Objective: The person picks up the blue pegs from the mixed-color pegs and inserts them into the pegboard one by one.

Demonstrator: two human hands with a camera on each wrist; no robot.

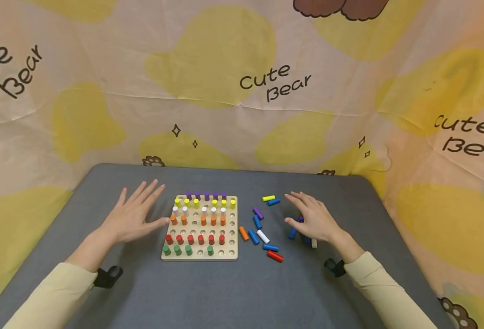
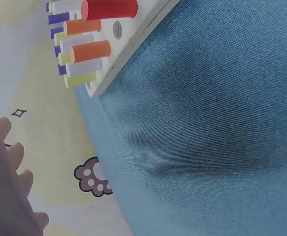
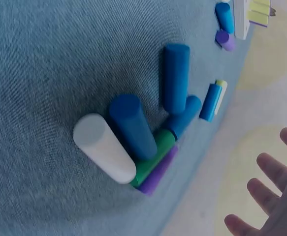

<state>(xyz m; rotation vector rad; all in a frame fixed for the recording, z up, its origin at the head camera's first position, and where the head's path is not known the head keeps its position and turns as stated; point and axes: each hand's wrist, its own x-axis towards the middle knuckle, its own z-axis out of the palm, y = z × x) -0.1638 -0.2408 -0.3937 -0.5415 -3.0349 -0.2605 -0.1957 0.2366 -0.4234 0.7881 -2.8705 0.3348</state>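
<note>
A wooden pegboard (image 1: 216,232) lies on the grey table, with rows of purple, yellow, white, orange, red and green pegs in its holes and some holes bare. My left hand (image 1: 132,218) is spread at the board's left side, thumb near its edge, holding nothing. Over a small heap of pegs at the right, my right hand (image 1: 317,217) hovers with fingers extended and nothing held. In the right wrist view that heap has a white peg (image 3: 104,147), several blue pegs (image 3: 175,78), a green peg (image 3: 154,158) and a purple peg (image 3: 158,172).
Between board and right hand lie loose pegs: a yellow peg (image 1: 268,198), an orange peg (image 1: 244,233), a red peg (image 1: 275,256), a white peg (image 1: 263,236), a purple peg (image 1: 258,213) and several blue ones. A printed cloth (image 1: 209,59) hangs behind the table.
</note>
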